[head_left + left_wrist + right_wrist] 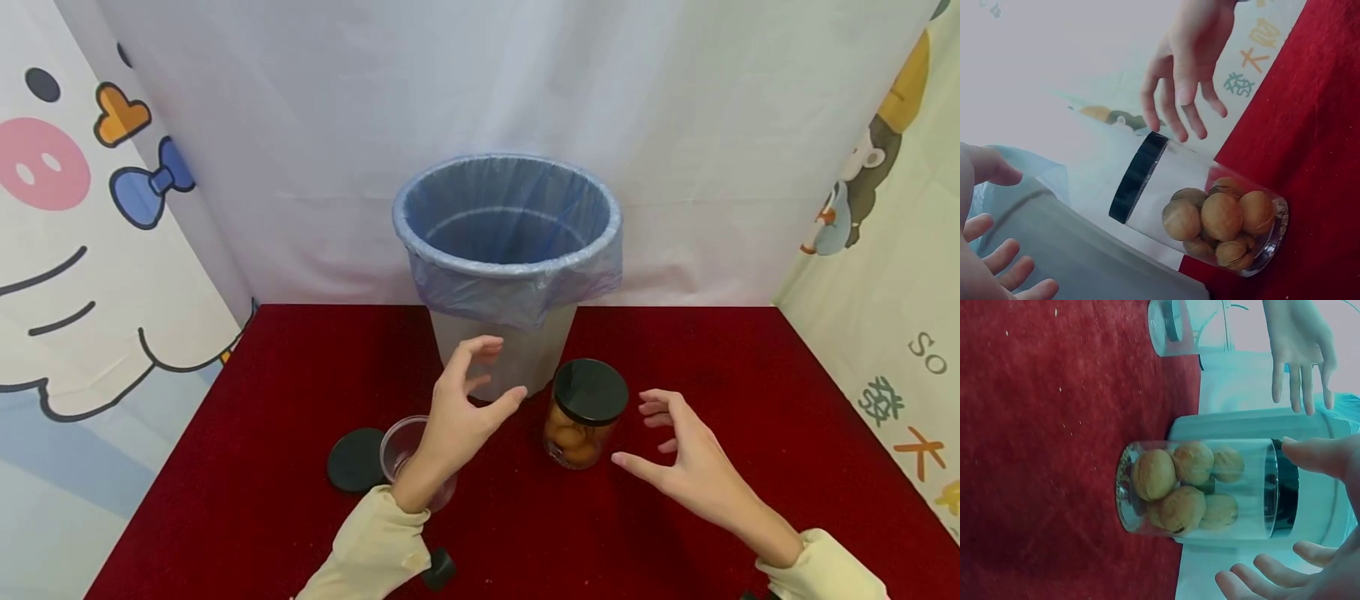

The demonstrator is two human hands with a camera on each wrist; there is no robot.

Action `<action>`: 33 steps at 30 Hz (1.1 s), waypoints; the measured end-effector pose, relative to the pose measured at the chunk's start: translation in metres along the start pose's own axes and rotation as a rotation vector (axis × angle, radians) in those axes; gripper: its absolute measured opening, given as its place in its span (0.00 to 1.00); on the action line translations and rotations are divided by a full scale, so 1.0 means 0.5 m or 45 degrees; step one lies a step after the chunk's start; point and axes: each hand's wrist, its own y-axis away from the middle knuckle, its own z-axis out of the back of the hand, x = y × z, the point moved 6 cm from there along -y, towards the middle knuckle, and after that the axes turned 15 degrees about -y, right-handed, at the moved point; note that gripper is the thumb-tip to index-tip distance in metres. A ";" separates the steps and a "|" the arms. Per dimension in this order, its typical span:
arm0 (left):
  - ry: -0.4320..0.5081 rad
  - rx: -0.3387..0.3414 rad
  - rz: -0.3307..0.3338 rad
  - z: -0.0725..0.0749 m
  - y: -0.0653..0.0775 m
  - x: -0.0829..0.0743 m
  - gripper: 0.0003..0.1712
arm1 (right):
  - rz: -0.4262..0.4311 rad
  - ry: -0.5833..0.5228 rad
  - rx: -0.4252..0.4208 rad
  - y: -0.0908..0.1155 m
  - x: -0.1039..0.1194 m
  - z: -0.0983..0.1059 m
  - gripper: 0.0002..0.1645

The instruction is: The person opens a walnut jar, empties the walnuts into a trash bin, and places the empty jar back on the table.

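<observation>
Two jars, two lids, one bin

Left of the closed jar, the left hand hides part of the bin, the left wrist covers some of the open jar and a black thing is too small to tell, while right of the closed jar the head view's bottom edge cuts off the right sleeve.

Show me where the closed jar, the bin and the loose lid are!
Closed jar (pixel 1207 487): right wrist view, clear side.
Bin (pixel 536 355): head view, white wall.
Loose lid (pixel 356 460): head view, middle of its face.
</observation>
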 end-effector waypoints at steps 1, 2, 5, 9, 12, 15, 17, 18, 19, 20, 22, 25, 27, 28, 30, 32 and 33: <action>0.001 0.008 -0.001 -0.003 0.001 0.001 0.33 | 0.005 0.002 0.001 -0.002 0.001 0.002 0.43; 0.001 0.018 0.000 -0.006 0.001 0.002 0.33 | 0.009 0.003 0.003 -0.003 0.003 0.004 0.43; 0.003 0.054 0.005 -0.017 0.003 0.005 0.34 | 0.022 0.013 0.005 -0.009 0.005 0.009 0.44; -0.002 0.106 0.020 -0.031 0.007 0.008 0.36 | 0.035 0.040 0.010 -0.019 0.004 0.015 0.45; -0.003 0.137 0.037 -0.042 0.009 0.012 0.38 | 0.042 0.059 0.015 -0.025 0.003 0.019 0.46; -0.010 0.158 0.052 -0.053 0.012 0.019 0.39 | 0.055 0.076 0.024 -0.030 0.002 0.023 0.47; -0.016 0.177 0.059 -0.062 0.015 0.024 0.40 | 0.067 0.087 0.030 -0.033 0.003 0.026 0.47; -0.021 0.185 0.062 -0.066 0.017 0.027 0.40 | 0.076 0.091 0.034 -0.035 0.003 0.027 0.47; -0.025 0.192 0.066 -0.071 0.020 0.030 0.40 | 0.085 0.094 0.039 -0.037 0.004 0.027 0.47; -0.029 0.199 0.072 -0.076 0.022 0.033 0.40 | 0.093 0.096 0.043 -0.038 0.006 0.028 0.47; -0.033 0.210 0.081 -0.085 0.027 0.040 0.40 | 0.107 0.102 0.059 -0.043 0.008 0.028 0.47; -0.039 0.219 0.102 -0.098 0.034 0.050 0.41 | 0.136 0.123 0.085 -0.050 0.013 0.027 0.47; -0.037 0.230 0.109 -0.107 0.038 0.056 0.41 | 0.160 0.140 0.099 -0.054 0.017 0.027 0.47; -0.034 0.236 0.108 -0.111 0.039 0.058 0.42 | 0.175 0.150 0.101 -0.056 0.019 0.027 0.48; -0.028 0.249 0.107 -0.119 0.041 0.063 0.43 | 0.203 0.162 0.105 -0.061 0.023 0.029 0.48; -0.020 0.257 0.097 -0.127 0.043 0.066 0.44 | 0.226 0.174 0.106 -0.066 0.026 0.031 0.48; -0.015 0.261 0.092 -0.130 0.043 0.067 0.44 | 0.238 0.178 0.106 -0.069 0.028 0.032 0.48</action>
